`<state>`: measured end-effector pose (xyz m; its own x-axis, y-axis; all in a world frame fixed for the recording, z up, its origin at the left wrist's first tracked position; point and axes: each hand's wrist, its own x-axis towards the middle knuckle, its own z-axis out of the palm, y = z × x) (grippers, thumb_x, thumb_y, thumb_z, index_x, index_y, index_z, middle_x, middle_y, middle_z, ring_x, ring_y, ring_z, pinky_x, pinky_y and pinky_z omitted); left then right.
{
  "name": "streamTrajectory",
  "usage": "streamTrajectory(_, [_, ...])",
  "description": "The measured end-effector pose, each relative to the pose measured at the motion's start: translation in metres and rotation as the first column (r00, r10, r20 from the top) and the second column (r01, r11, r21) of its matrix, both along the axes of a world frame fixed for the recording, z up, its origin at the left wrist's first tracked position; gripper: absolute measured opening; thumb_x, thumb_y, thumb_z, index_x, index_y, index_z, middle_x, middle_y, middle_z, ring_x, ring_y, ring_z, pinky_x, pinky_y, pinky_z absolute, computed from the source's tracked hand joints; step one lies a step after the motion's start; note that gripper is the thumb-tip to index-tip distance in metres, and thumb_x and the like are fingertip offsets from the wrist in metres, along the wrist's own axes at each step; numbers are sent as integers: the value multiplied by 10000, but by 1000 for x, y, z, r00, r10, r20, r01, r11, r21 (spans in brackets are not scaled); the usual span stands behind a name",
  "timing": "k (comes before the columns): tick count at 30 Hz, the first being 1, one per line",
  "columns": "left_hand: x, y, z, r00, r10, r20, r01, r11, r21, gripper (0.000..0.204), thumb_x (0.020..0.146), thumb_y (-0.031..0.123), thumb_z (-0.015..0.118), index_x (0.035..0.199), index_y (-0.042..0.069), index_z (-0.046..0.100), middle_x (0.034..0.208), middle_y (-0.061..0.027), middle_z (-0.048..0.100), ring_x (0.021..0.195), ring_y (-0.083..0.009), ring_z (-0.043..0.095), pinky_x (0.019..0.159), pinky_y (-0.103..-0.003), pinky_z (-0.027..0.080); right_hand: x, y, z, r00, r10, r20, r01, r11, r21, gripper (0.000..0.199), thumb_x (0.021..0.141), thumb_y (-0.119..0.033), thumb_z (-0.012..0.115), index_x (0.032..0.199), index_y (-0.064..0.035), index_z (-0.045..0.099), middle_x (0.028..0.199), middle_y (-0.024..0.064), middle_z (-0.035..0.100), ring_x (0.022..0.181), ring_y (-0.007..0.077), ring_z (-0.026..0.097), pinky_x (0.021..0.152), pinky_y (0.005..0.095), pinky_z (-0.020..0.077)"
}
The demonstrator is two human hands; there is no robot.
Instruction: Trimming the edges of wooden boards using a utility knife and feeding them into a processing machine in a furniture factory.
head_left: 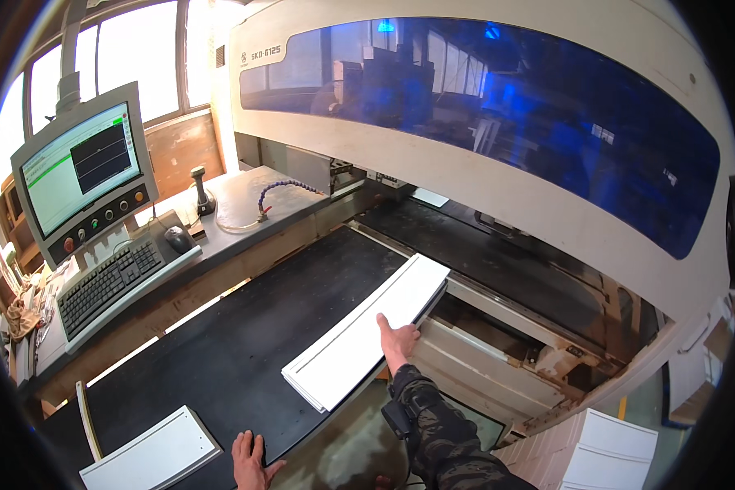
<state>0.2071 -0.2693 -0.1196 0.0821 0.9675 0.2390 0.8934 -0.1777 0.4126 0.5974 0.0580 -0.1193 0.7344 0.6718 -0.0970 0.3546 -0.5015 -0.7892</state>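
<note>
The right hand (397, 338) lies flat, fingers extended, against the right edge of a white panel stack (367, 331) resting on the black surface (245, 343). The left hand (250, 461) rests open on the surface's near edge, beside a smaller panel (151, 453).

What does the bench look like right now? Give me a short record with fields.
Right hand: flat on the edge of a long white panel
Left hand: resting on the black table edge
Nearby: second white panel, lower left
Console: monitor and keyboard, left
Lower right: stacked white panels
</note>
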Motion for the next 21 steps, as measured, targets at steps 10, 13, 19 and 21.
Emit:
streamTrajectory(10, [-1, 1, 0, 1000, 10, -9, -10, 1000, -6, 911, 824, 385, 956, 1551, -27, 594, 1658, -287, 506, 1540, -495, 445, 1277, -564, 390, 0, -1, 0, 1000, 6, -23, -5, 999, 39, 1123, 869, -694, 834, 1439, 206, 479, 1447, 347, 517, 1333, 478, 581, 1106, 570, 518])
streamTrajectory(13, [0, 1, -2, 1000, 12, 2, -12, 1000, 1, 916, 818, 376, 959, 1554, -26, 592, 1657, -287, 506, 1538, -495, 447, 1278, -562, 389, -1, -1, 1, 998, 12, -54, -9, 999, 45, 1118, 869, -692, 834, 1432, 208, 482, 1451, 350, 513, 1341, 480, 575, 1110, 567, 515])
streamTrajectory(19, [1, 1, 0, 1000, 18, -2, -18, 1000, -5, 900, 826, 353, 956, 1558, -22, 590, 1657, -286, 508, 1540, -492, 450, 1281, -554, 390, 0, -2, 3, 997, 35, -63, -34, 999, 13, 1123, 890, -704, 824, 1502, 164, 459, 1503, 339, 488, 1414, 490, 520, 1156, 609, 480])
streamTrajectory(21, [1, 1, 0, 1000, 19, -1, -19, 1000, 0, 892, 830, 346, 954, 1558, -21, 592, 1658, -284, 510, 1543, -489, 451, 1282, -552, 391, -2, -1, 2, 999, 21, -44, -20, 1000, 24, 1116, 875, -703, 830, 1467, 176, 479, 1468, 334, 507, 1367, 486, 557, 1124, 595, 501])
